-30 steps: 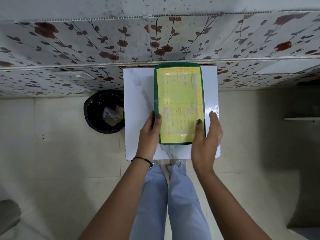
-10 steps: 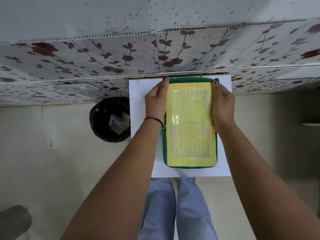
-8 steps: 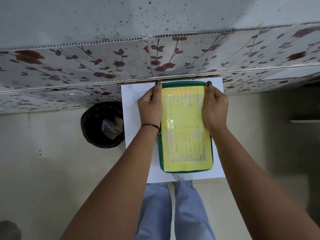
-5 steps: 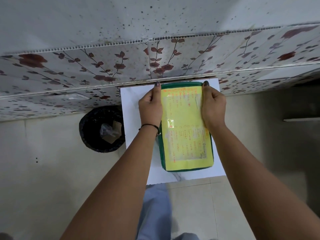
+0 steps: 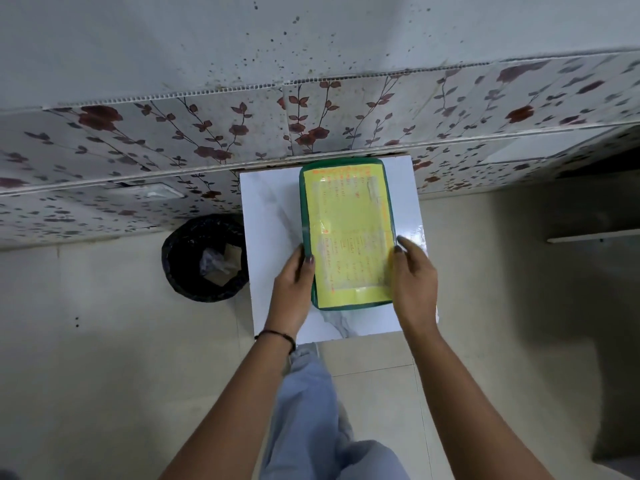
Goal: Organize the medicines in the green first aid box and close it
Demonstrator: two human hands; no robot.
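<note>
Nearest: pale blue trouser legs point(image 5: 311, 410), standing on beige floor tiles.

Left hand point(image 5: 292, 282), thin dark band point(image 5: 275, 337) at the wrist: fingers laid along the near left edge of the green first aid box point(image 5: 346, 233), thumb tip on the lid rim. Pressing against the side, not curled shut around anything.

Right hand point(image 5: 414, 275): mirrors it on the near right edge, fingers extended along the side, thumb on the lid corner. Box is clasped between the two palms.

Box lies flat on a small white marble-look table point(image 5: 270, 220), lid down, long axis running away from the person, far end close to the wall. No medicines visible outside it.

Risks, as judged: lid looks shut, but no latch or zip is visible, so closure is unconfirmed; lifting by the sides could let it gape and spill. Table top is glossy; an uneven push could slide the box toward the right edge.

Writing: a yellow sheet point(image 5: 349, 237) under clear tape covers the lid, orange handwritten lines on it, too blurred to read. No brand seen.

Left of the table, on the floor: black-lined waste bin point(image 5: 204, 258) with scraps inside. Beyond: floral wall panels point(image 5: 207, 133), speckled.
</note>
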